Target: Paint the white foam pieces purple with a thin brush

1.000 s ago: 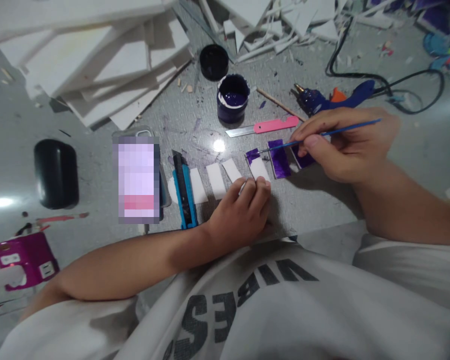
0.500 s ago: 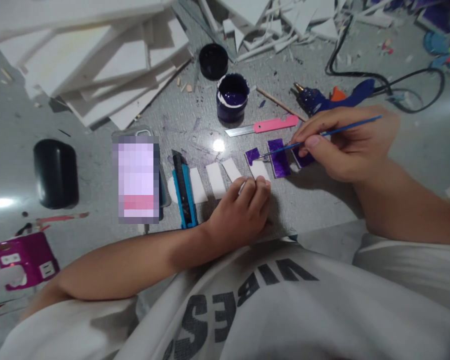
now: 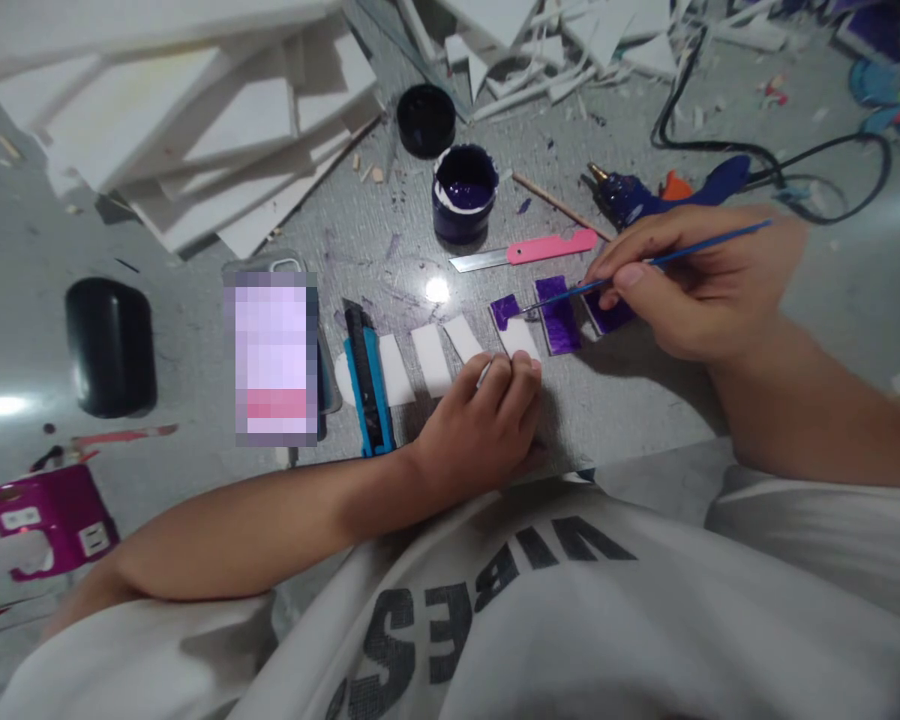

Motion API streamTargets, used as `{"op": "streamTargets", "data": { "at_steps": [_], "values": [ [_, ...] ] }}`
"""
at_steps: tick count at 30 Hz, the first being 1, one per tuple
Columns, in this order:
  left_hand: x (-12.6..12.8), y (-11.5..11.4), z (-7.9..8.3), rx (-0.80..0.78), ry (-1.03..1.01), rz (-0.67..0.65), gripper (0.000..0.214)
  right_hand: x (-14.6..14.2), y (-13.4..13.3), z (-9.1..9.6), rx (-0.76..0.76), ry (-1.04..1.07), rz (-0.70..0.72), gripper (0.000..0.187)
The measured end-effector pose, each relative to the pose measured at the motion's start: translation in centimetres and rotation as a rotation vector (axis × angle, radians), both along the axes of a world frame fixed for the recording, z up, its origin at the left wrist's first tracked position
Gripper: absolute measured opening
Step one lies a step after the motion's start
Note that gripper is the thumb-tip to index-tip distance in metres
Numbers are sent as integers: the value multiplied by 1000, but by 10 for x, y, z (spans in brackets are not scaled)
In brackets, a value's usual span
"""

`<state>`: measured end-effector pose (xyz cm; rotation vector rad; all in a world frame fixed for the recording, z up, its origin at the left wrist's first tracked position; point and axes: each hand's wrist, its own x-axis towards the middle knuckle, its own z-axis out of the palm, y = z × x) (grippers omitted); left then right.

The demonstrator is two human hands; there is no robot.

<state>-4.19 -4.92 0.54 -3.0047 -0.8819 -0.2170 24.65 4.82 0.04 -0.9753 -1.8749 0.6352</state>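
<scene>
My right hand [image 3: 690, 285] pinches a thin blue paintbrush [image 3: 712, 240], its tip at the edge of the purple paint on a small foam board piece [image 3: 521, 340]. The top of that piece is purple and the lower part white. My left hand [image 3: 487, 415] has its fingers curled, the fingertips holding the piece's lower end against the table. Just right of it lies a fully purple piece [image 3: 559, 318], and another purple piece [image 3: 606, 312] is partly under my right hand. Several white strips [image 3: 431, 360] lie to the left. An open jar of purple paint [image 3: 465, 195] stands behind.
A pink craft knife [image 3: 551, 247] and a blue box cutter [image 3: 367, 385] lie near the pieces. Farther out are a black lid [image 3: 426, 120], a wooden stick [image 3: 559, 205], a blue glue gun [image 3: 645, 195], a blurred phone [image 3: 274, 355], stacked white foam boards [image 3: 217, 120] and scraps [image 3: 592, 50].
The brush tip has shifted slightly right along the paint edge, and its handle end has moved up and right with my right hand. My left hand stays in place.
</scene>
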Motion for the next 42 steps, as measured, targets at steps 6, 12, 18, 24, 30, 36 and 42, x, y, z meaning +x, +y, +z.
{"op": "streamTargets", "data": {
  "at_steps": [6, 12, 18, 24, 30, 36, 42],
  "values": [
    [0, 0, -1, -64, 11, -1, 71, -2, 3, -4, 41, 48, -46, 28],
    [1, 0, 0, 85, -20, 6, 72, 2, 2, -3, 39, -8, 20, 14],
    [0, 0, 0, 82, -3, 4, 75, -2, 2, -4, 64, 39, -65, 27],
    [0, 0, -2, 103, -36, 5, 75, 1, 3, -4, 43, 47, 32, 26],
    [1, -1, -2, 57, 14, 4, 74, 1, 2, -3, 33, -1, -37, 26],
    [0, -1, -2, 33, 21, 1, 79, -5, 5, -1, 79, 78, -45, 30],
    [0, -1, -3, 58, 36, -5, 81, -7, 5, -1, 59, 101, -22, 33]
  ]
}}
